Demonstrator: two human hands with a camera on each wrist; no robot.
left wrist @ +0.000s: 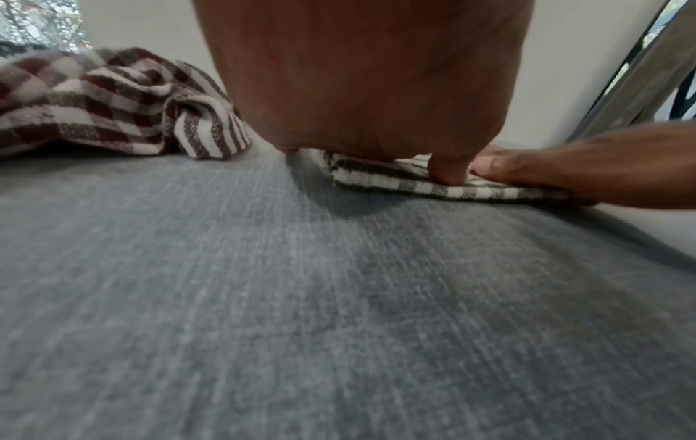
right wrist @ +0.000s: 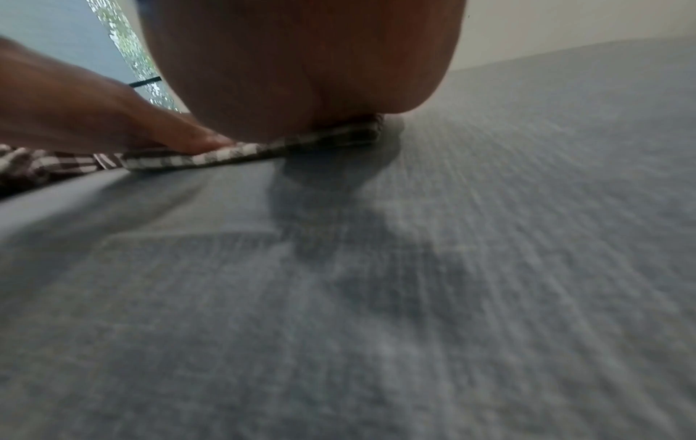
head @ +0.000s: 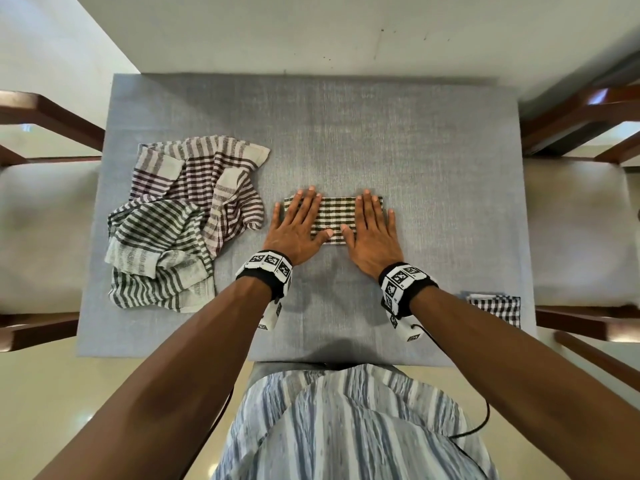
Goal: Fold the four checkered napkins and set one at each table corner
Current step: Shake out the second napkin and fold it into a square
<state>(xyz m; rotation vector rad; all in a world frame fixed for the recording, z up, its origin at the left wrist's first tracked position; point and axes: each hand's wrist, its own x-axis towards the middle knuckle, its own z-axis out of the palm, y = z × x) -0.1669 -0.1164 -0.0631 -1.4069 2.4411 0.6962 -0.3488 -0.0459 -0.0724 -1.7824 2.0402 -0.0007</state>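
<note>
A folded olive-and-white checkered napkin (head: pixel 336 216) lies flat in the middle of the grey table (head: pixel 398 140). My left hand (head: pixel 298 226) presses flat on its left end and my right hand (head: pixel 373 230) on its right end, fingers straight and spread, thumbs nearly meeting. In the left wrist view the left thumb (left wrist: pixel 450 169) rests on the napkin (left wrist: pixel 399 181) beside the right hand's thumb (left wrist: pixel 527 175). The right wrist view shows my palm on the napkin (right wrist: pixel 263 148). A folded dark checkered napkin (head: pixel 495 306) sits at the near right corner.
Two crumpled napkins lie at the table's left: a maroon-striped one (head: pixel 207 178) and a dark green one (head: pixel 156 251) in front of it. Wooden chairs (head: pixel 581 112) flank both sides of the table, and a pale wall (head: pixel 311 29) stands behind.
</note>
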